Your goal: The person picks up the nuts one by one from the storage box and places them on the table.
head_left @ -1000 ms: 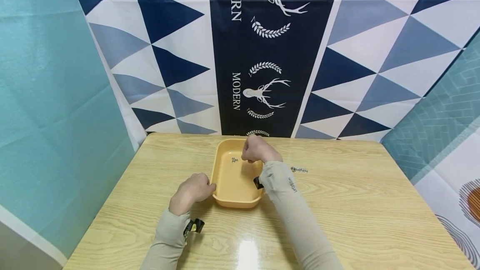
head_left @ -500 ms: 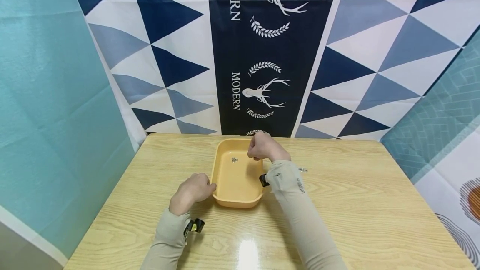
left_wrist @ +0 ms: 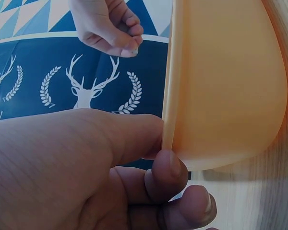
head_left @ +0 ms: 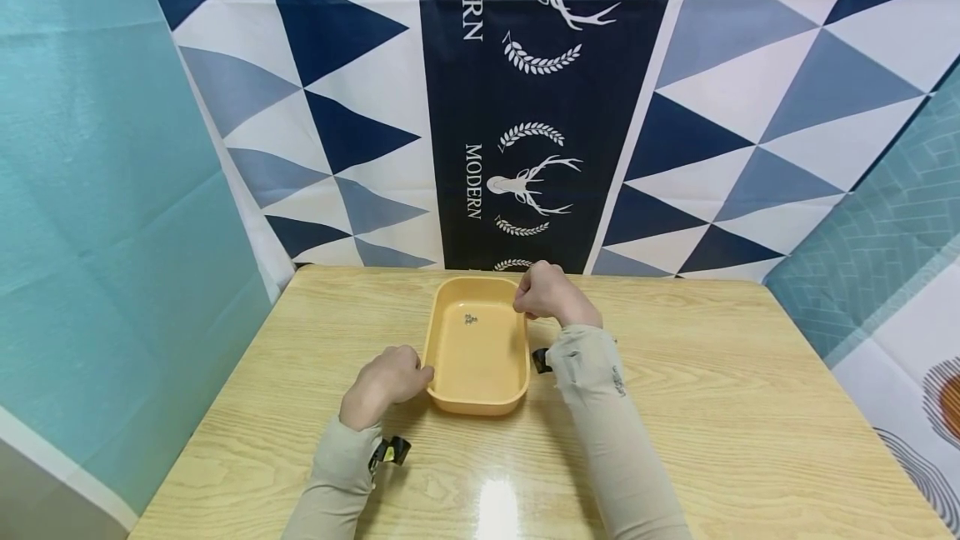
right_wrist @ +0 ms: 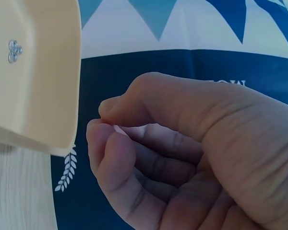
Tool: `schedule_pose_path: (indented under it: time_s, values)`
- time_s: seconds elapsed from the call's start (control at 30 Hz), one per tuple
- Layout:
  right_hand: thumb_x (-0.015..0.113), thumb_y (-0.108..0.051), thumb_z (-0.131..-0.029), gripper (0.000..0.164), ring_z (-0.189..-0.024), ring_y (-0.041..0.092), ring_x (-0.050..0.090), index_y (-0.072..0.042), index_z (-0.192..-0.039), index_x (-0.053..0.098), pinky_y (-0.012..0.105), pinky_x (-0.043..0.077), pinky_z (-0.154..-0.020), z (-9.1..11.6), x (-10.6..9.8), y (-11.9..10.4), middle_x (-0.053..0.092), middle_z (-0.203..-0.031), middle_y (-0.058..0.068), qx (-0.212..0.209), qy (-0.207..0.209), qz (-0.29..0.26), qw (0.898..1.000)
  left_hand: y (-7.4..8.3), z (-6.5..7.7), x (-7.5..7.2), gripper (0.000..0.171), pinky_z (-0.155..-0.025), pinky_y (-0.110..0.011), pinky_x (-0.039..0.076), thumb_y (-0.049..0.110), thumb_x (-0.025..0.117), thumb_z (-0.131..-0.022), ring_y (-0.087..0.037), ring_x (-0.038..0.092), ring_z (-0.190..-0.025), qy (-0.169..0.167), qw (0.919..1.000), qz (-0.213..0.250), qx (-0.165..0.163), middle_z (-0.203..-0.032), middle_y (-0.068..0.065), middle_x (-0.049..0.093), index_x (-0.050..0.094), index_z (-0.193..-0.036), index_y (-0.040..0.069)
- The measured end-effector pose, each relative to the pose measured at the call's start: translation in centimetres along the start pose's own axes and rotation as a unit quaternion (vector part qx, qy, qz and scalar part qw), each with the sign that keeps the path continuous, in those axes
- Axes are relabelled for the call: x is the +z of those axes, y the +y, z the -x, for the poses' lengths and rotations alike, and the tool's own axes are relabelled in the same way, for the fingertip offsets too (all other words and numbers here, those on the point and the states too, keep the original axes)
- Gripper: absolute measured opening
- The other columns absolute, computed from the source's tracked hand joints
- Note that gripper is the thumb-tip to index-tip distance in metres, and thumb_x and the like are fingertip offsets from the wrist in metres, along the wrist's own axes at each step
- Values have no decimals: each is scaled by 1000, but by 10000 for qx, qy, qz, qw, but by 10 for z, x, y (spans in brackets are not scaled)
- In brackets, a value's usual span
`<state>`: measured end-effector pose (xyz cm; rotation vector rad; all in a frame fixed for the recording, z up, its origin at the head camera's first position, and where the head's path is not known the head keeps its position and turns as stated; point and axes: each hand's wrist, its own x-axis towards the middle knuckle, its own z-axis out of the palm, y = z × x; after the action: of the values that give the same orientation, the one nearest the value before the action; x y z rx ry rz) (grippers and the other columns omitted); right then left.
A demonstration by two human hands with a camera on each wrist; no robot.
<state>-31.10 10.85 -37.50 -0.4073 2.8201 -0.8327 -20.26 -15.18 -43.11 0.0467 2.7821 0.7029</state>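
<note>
A yellow plastic tray (head_left: 480, 382) stands on the wooden table. My left hand (head_left: 386, 382) pinches its near left rim between thumb and fingers; the left wrist view shows the thumb (left_wrist: 134, 136) on one side of the wall and fingertips on the other. Toward the tray's far left lies a little cluster of shiny, round silvery pieces (right_wrist: 14, 51). My right hand (head_left: 551, 292) is raised at the tray's far right rim, fingers curled and thumb tip against the index finger (right_wrist: 117, 153). Nothing shows between those fingertips.
The wooden table (head_left: 697, 407) extends on both sides of the tray. Behind its far edge hangs a patterned cloth (head_left: 525, 107) with deer heads and triangles. The right sleeve (head_left: 600, 415) crosses the table right of the tray.
My right hand has moved right, from over the tray to its right rim. Its sleeve now covers nearly all of the row of shiny pieces on the table. The left hand stays put.
</note>
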Motion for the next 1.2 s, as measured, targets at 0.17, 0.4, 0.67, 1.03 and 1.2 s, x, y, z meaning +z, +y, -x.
schedule_pose_path:
  time_s: [0.17,0.4,0.67,1.03,1.2]
  values:
    - [68,-4,-79,8,-61,14,61,-8,-74,73,26,47,-61,3,-1,9,68,-65,2,84,28,-76,9999,0,-1,1,41,-47,-27,30,27,55,-98,-12,36,-49,17,10000,-7,31,-55,3,40,46,-59,16]
    - [66,-3,-79,9,-59,14,55,-7,-72,71,26,43,-59,9,-1,24,63,-62,1,198,-67,-267,9994,0,-1,2,41,-47,-27,30,27,56,-98,-12,37,-49,-2,10000,4,21,-55,3,41,46,-60,16]
    - [66,-3,-81,8,-62,15,57,-5,-76,72,28,44,-61,14,-6,40,65,-64,2,398,-12,-413,9984,-1,-1,2,41,-46,-26,29,26,56,-97,-12,36,-48,18,10000,-33,54,-53,4,40,46,-58,17]
    - [62,-2,-84,12,-58,15,55,0,-78,72,29,44,-62,24,-19,74,65,-61,4,447,70,-248,9987,1,-2,0,42,-46,-26,28,27,55,-98,-11,34,-48,-23,10000,-26,17,-54,4,38,45,-59,17]
    - [60,-3,-84,15,-54,14,51,1,-75,71,30,41,-60,30,-23,91,65,-60,6,511,57,-111,9986,0,-1,0,42,-46,-26,29,27,55,-98,-11,34,-47,-57,10000,14,7,-53,4,39,45,-59,17]
